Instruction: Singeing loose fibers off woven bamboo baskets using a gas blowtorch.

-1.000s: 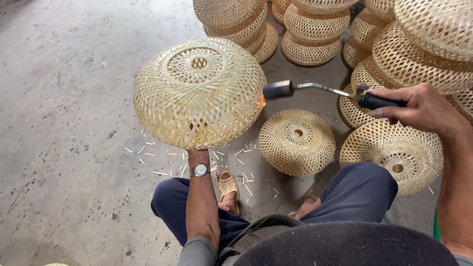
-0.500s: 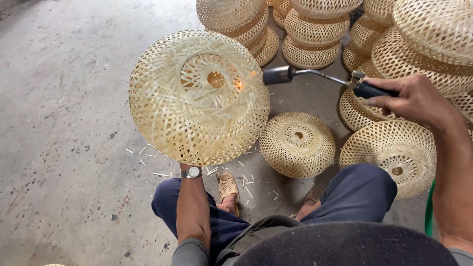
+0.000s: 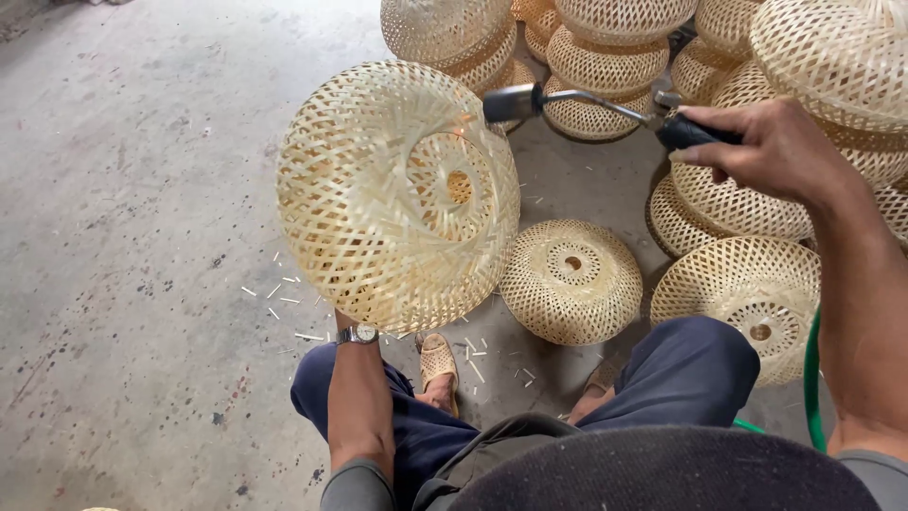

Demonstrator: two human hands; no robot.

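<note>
Holding a woven bamboo dome [image 3: 378, 199] up over the concrete floor [image 3: 123, 237], open mouth tipped toward the camera, propped from below on the left wrist [image 3: 357, 333] with its watch. Cannot tell the set of the left hand's fingers, hidden behind the weave. Gripping a gas torch [image 3: 515, 99] in the right hand [image 3: 766, 151], fingers curled shut round the black handle, nozzle close against the dome's upper right edge, with a small orange glow [image 3: 463, 123] right there on the strips. Best, by the look of it, to sweep the flame lightly and never dwell, to roll the dome from the wrist for brief, even heat on every patch, and to aim across the surface rather than into the hollow, toward those hidden fingers. Worth watching the thin rim strips too, probably first to scorch. Now for room: plenty of bare floor out to the left, only scattered bamboo slivers [image 3: 284, 293] lying there. Tight on the right, though: one finished dome [image 3: 570, 279] on the floor just beside the held one, another [image 3: 747, 303] by the right knee, stacked domes [image 3: 605, 57] crowding behind the nozzle. Better to point the flame away from those stacks and to mind the green hose [image 3: 811, 378] beside the right forearm. Little clearance below either, with a sandalled foot [image 3: 437, 364] just under the dome
</note>
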